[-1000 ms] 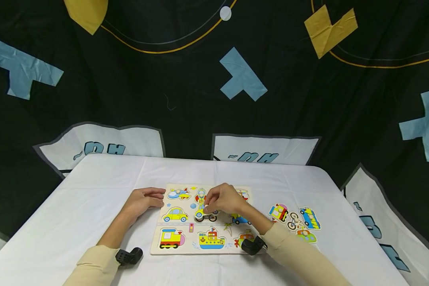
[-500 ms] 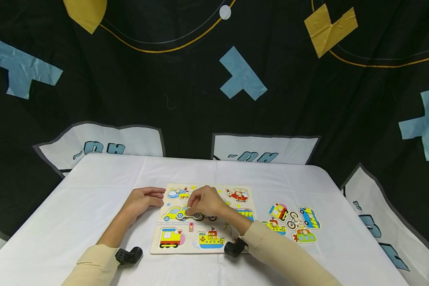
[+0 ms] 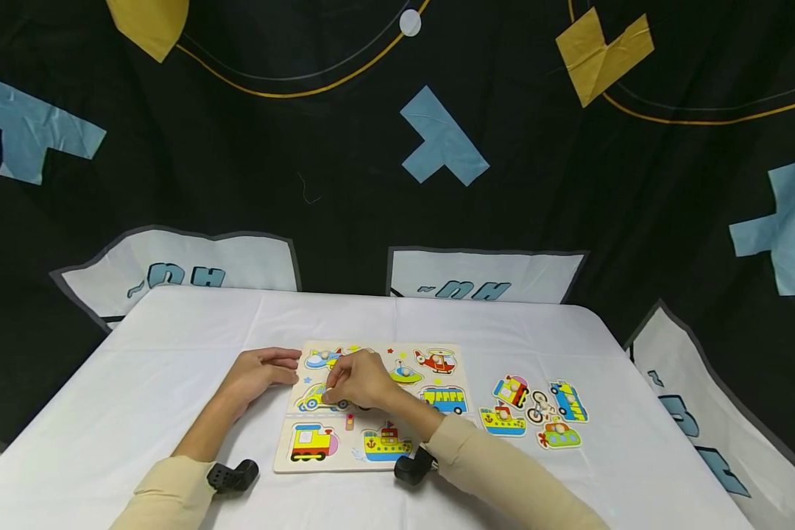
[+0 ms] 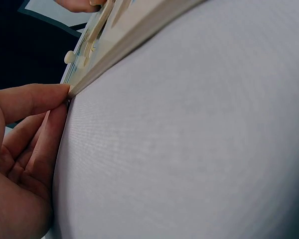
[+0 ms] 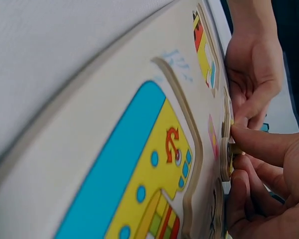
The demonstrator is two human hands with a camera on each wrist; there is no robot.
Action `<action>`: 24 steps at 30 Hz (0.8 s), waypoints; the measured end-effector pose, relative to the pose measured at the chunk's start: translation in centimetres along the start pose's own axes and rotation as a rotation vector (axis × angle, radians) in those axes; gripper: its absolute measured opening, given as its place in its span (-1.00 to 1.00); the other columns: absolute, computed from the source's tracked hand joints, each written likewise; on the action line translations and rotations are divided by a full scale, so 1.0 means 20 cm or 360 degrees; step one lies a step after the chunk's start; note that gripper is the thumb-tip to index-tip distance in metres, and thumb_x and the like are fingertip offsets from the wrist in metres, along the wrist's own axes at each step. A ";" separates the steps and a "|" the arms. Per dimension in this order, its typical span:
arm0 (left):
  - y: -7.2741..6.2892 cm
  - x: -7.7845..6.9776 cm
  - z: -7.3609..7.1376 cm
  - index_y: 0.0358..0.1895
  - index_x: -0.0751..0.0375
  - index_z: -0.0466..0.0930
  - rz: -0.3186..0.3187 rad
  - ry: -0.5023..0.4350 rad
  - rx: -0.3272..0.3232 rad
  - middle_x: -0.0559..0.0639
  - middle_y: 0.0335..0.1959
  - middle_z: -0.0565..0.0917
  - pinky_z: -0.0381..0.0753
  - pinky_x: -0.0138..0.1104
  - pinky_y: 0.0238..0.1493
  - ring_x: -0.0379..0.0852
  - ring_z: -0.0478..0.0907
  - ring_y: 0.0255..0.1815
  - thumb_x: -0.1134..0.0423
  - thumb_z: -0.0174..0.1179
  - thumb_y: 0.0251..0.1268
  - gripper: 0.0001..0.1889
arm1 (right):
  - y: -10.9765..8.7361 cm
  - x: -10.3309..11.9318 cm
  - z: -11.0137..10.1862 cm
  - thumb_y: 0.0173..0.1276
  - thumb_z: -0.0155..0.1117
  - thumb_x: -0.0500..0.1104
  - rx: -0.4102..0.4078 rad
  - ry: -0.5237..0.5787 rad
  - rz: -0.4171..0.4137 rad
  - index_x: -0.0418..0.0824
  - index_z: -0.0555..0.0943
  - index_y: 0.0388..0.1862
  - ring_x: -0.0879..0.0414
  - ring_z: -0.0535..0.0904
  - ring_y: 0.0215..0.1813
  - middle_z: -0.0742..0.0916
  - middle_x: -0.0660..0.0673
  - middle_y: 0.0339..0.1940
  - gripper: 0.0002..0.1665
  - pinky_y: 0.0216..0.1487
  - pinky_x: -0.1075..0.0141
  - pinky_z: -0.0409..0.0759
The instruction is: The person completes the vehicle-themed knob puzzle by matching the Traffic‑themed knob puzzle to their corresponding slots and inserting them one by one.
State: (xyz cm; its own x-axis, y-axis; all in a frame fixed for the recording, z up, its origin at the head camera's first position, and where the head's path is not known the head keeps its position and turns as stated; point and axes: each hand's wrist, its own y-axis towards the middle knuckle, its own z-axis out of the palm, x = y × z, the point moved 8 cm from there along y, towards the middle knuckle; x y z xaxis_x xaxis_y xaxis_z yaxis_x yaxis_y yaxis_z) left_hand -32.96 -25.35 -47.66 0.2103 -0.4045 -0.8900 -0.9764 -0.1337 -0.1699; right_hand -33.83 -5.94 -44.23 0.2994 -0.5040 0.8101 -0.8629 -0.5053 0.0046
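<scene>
My right hand (image 3: 358, 381) pinches the small knob of a yellow car puzzle piece (image 3: 342, 405) between thumb and fingertips. The piece is low over the car picture (image 3: 310, 399) on the wooden puzzle board (image 3: 281, 460), mostly hidden by the hand. From the right wrist view, its thick edge (image 5: 224, 160) shows close to the board's face. My left hand (image 3: 255, 373) lies on the table at the board's left side. Its thumb (image 4: 40, 97) and fingertips touch the board's edge in the left wrist view.
Loose pieces lie right of the board: a train (image 3: 511, 391), a bus (image 3: 569, 401), a bicycle (image 3: 539, 406), a ship (image 3: 502, 421) and a submarine (image 3: 559, 435). A white cloth (image 3: 192, 324) covers the table; a dark curtain (image 3: 344, 162) hangs behind.
My right hand has carried the yellow car piece left, from over the motorcycle picture to the car picture. The left hand stays at the board's edge.
</scene>
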 end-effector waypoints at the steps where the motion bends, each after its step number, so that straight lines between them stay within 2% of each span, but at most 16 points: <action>1: 0.00 0.00 0.00 0.23 0.19 0.65 0.0002 -0.0001 0.0000 0.07 -0.01 0.77 0.55 -0.44 -0.10 -0.21 0.67 -0.08 0.28 0.42 0.10 -0.47 | 0.00 0.00 0.01 0.02 0.66 -0.22 0.0000 -0.0005 -0.0005 -0.13 0.71 -0.53 0.29 0.49 -0.59 0.67 0.08 -0.69 -0.79 -0.43 0.47 0.37; 10: 0.00 -0.01 -0.01 0.22 0.19 0.66 0.0017 0.0002 0.0003 0.07 -0.01 0.77 0.55 -0.46 -0.10 -0.26 0.65 -0.09 0.27 0.41 0.11 -0.48 | 0.01 0.02 0.03 0.04 0.66 -0.19 -0.0027 -0.0053 -0.0019 -0.10 0.72 -0.52 0.30 0.53 -0.54 0.67 0.10 -0.69 -0.80 -0.26 0.46 0.42; 15: 0.00 -0.01 -0.01 0.22 0.21 0.65 0.0031 0.0019 0.0001 0.07 -0.02 0.77 0.55 -0.47 -0.11 -0.26 0.64 -0.09 0.26 0.41 0.11 -0.48 | 0.01 0.03 0.03 0.05 0.65 -0.17 -0.0044 -0.0073 -0.0035 -0.09 0.73 -0.51 0.34 0.53 -0.52 0.68 0.13 -0.68 -0.81 -0.08 0.37 0.43; 18: 0.01 -0.01 0.00 0.22 0.21 0.65 0.0036 0.0017 0.0008 0.06 -0.02 0.77 0.55 -0.47 -0.11 -0.27 0.64 -0.09 0.26 0.41 0.12 -0.48 | 0.01 0.03 0.04 0.05 0.65 -0.18 -0.0044 -0.0059 -0.0050 -0.11 0.73 -0.51 0.36 0.51 -0.55 0.67 0.13 -0.69 -0.81 -0.17 0.41 0.43; 21: 0.01 0.00 0.00 0.22 0.21 0.65 0.0034 0.0013 0.0009 0.06 -0.02 0.77 0.55 -0.47 -0.11 -0.27 0.63 -0.10 0.25 0.41 0.12 -0.47 | 0.01 0.03 0.05 0.04 0.65 -0.21 -0.0035 -0.0030 -0.0058 -0.13 0.72 -0.51 0.34 0.50 -0.59 0.67 0.12 -0.69 -0.81 -0.40 0.46 0.41; 24: 0.01 0.00 0.00 0.22 0.21 0.65 0.0032 0.0005 0.0007 0.08 -0.02 0.77 0.56 -0.47 -0.12 -0.27 0.63 -0.10 0.26 0.41 0.11 -0.47 | 0.01 0.03 0.06 0.03 0.66 -0.20 -0.0045 -0.0046 -0.0051 -0.12 0.72 -0.52 0.33 0.50 -0.58 0.67 0.12 -0.69 -0.80 -0.40 0.48 0.38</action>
State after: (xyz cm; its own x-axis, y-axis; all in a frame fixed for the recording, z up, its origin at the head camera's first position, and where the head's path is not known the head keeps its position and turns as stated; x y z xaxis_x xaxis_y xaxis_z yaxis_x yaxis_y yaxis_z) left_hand -33.14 -25.40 -47.65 0.1905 -0.4102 -0.8919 -0.9807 -0.1212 -0.1537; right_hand -33.34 -7.15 -44.38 0.3386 -0.5080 0.7920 -0.8638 -0.5016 0.0476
